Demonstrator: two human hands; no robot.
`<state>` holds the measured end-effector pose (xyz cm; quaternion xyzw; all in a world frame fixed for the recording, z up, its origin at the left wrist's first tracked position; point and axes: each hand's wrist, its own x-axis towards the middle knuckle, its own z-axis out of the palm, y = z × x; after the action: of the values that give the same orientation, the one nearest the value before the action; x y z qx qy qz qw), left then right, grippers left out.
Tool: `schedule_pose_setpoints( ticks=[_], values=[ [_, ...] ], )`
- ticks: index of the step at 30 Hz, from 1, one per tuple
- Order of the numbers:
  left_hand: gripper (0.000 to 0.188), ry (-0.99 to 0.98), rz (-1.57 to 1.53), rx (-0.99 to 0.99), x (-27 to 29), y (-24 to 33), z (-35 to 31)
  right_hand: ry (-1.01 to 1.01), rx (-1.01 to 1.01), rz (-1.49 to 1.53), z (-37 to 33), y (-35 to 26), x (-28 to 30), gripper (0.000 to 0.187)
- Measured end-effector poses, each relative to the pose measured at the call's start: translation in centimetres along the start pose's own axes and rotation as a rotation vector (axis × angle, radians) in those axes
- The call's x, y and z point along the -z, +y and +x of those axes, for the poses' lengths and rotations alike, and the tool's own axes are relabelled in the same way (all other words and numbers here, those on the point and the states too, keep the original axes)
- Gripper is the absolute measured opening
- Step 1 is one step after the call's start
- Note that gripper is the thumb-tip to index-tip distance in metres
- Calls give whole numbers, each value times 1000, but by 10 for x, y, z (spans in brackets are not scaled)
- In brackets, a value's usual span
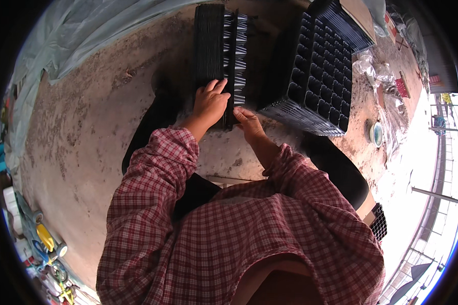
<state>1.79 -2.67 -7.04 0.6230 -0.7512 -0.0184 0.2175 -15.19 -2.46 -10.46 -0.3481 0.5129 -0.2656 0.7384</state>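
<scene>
Tray stack [208, 46] on floor [86, 152], toward floor's far edge; left hand [212, 104] on its near end, fingers slightly spread; right hand [250, 124] at rightmost tray [240, 61], near end, thumb and fingers nearly together, grip cannot be told

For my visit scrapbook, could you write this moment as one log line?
left hand: on narrow black stack | right hand: by near end of ribbed black piece | right: stacked black cell trays
</scene>
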Motion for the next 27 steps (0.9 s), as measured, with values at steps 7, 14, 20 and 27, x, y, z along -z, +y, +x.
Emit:
schedule_pose_setpoints(
  ticks=[7, 14, 20, 27],
  values=[
    [35, -147, 45, 64, 12, 9, 3, -40, -40, 36, 0, -3, -2, 21],
    [44, -82, 23, 26, 9, 9, -2, 298, 388, -287, 29, 16, 10, 23],
    [18, -41, 18, 16, 4, 5, -2, 553, 524, -587, 21, 22, 60, 52],
    [27, -74, -2, 7, 14, 8, 0, 364, 348, -1012, 3, -47, 32, 73]
  ],
)
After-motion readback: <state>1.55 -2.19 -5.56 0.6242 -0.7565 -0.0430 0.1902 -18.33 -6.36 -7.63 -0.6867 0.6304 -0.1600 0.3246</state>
